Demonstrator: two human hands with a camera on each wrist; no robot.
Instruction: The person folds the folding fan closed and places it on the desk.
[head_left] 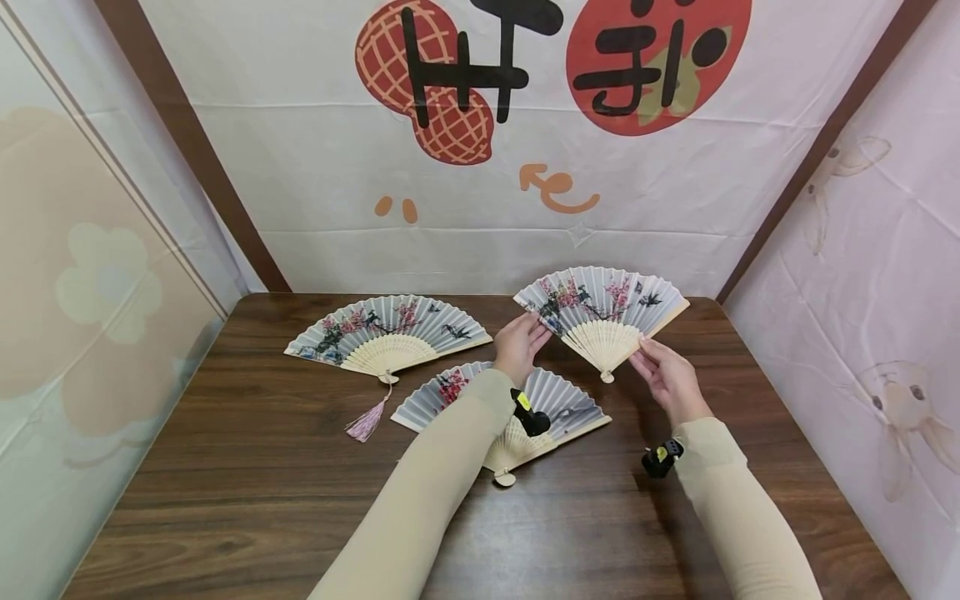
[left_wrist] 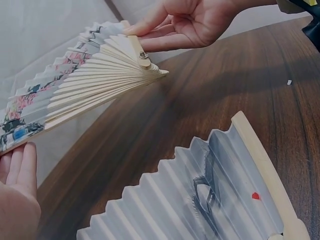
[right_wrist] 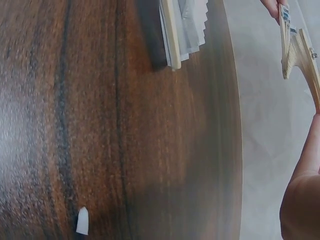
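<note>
An unfolded folding fan (head_left: 600,300) with a blossom-and-bird print is held up off the back of the table, its ribs converging downward. My right hand (head_left: 670,379) pinches its right guard stick, thumb in front and fingers behind. At the fan's opposite edge, the straight fingers of my left hand (head_left: 520,346) touch the guard from below and behind, as the left wrist view shows. A second spread fan (head_left: 573,408) lies on the table, partly hidden beneath my left forearm. To the left lies a third spread fan (head_left: 360,333) with a pink tassel (head_left: 365,423).
The brown wooden table (head_left: 247,500) carries the fans. A printed cloth (head_left: 315,167) hangs behind its far edge, with more cloth at both sides. A small white scrap (right_wrist: 82,221) lies on the tabletop in the right wrist view.
</note>
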